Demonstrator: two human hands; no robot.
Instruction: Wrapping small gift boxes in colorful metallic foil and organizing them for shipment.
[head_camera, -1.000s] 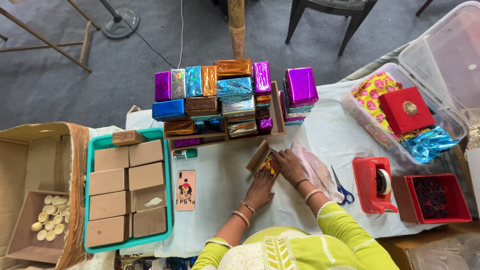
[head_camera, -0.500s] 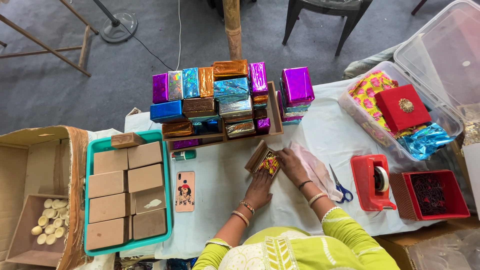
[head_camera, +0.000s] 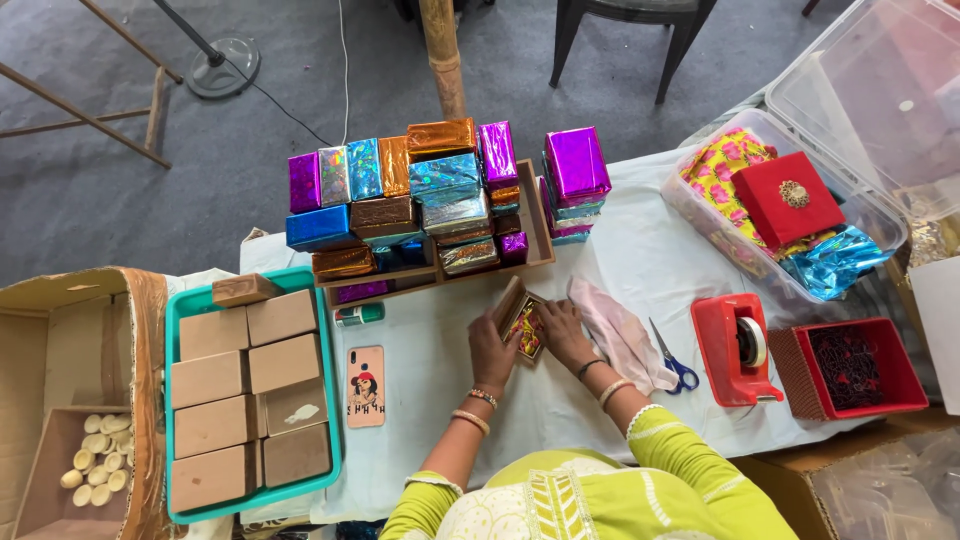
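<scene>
Both hands clasp a small open box (head_camera: 527, 325) at mid-bench, the left hand (head_camera: 492, 350) gripping its near-left side and the right hand (head_camera: 565, 335) its right edge. Foil-wrapped boxes (head_camera: 430, 195) stack toward the far edge. Blue-handled scissors (head_camera: 672, 362) and a red tape dispenser (head_camera: 738, 350) lie to the right.

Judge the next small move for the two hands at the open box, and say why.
Probably fold the lid down. The left hand and right hand flank the small brown box, whose lid stands raised with colourful contents showing, while the plain boxes in the green tray are all closed.
</scene>
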